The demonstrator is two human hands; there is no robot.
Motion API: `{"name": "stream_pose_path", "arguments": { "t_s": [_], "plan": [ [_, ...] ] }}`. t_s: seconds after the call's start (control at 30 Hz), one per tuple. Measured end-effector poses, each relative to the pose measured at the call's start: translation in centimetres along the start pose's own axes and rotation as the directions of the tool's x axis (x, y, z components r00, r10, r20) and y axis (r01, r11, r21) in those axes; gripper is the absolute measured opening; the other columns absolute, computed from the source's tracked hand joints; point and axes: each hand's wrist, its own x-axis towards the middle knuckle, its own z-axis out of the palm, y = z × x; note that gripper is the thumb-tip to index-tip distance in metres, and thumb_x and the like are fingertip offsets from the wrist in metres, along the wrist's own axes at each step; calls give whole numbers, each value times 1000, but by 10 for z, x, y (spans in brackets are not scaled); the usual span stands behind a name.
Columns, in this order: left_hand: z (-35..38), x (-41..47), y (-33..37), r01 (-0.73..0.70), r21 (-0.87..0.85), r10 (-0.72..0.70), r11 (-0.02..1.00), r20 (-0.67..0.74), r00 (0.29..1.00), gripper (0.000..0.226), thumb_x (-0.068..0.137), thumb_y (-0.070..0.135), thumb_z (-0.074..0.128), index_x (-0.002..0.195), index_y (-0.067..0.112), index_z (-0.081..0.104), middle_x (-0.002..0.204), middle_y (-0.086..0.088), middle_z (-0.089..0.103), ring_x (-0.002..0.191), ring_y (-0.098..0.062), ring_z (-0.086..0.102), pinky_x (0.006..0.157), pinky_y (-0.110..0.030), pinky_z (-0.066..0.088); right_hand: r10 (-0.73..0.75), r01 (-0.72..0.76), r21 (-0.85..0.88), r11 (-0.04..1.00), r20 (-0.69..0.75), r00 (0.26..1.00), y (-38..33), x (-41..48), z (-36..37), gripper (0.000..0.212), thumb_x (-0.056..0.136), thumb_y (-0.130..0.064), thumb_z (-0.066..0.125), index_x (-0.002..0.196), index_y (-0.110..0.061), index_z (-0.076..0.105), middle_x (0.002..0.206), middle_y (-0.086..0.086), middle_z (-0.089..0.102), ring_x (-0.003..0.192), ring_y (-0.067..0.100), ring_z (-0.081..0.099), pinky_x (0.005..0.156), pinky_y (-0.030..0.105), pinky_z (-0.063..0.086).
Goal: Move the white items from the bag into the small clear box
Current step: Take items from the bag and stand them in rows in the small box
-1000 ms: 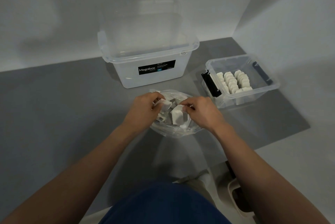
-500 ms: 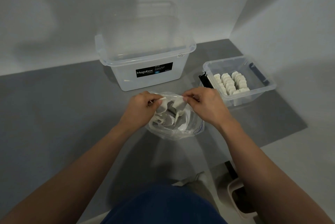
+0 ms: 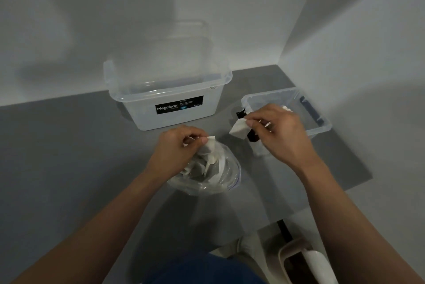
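Observation:
A clear plastic bag [image 3: 220, 180] lies on the grey surface with several white items inside. My left hand [image 3: 177, 148] pinches a white item [image 3: 210, 145] at the bag's mouth. My right hand [image 3: 278, 131] pinches another white item [image 3: 238, 130] in the air, just left of the small clear box [image 3: 322, 127]. That hand hides most of the box's contents; a bit of white [image 3: 287, 108] shows behind it. A black clip [image 3: 253, 136] sits on the box's near-left end.
A large clear Megabox tub [image 3: 167, 99] stands behind the bag against the white wall. Another white wall closes the right side. Below, at my feet, lies a beige slipper [image 3: 301, 263].
My right hand has lifted a white item out of the bag and carried it right, toward the small box. The left hand stays at the bag's mouth holding another item.

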Motion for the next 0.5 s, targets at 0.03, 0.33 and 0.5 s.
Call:
{"name": "stream_pose_path", "arguments": {
  "t_s": [0.03,0.33,0.5],
  "plan": [
    [3,2,5,-8,5,8,1000,-6,1000,10,92,26,73,99,30,78,96,15,73,88,3,66,78,-12,50,42,-41,18,999,-42,998,8,3,-12,11,94,-20,72,102,-20,80,93,-8,70,78,6,64,77,15,48],
    [31,22,49,-23,-11,23,1000,-46,999,15,91,17,74,99,29,78,88,18,74,84,0,68,78,-22,56,250,-249,-18,968,22,968,82,38,-60,5,93,-27,72,93,-25,77,89,-12,73,68,0,64,64,4,43],
    [47,33,68,-2,-38,-2,999,-105,994,21,89,20,77,91,41,76,82,21,75,80,0,71,83,-31,60,218,-159,-161,974,477,851,115,60,-30,8,93,-28,70,94,-28,78,93,-14,74,79,6,68,79,26,55]
  ]
}}
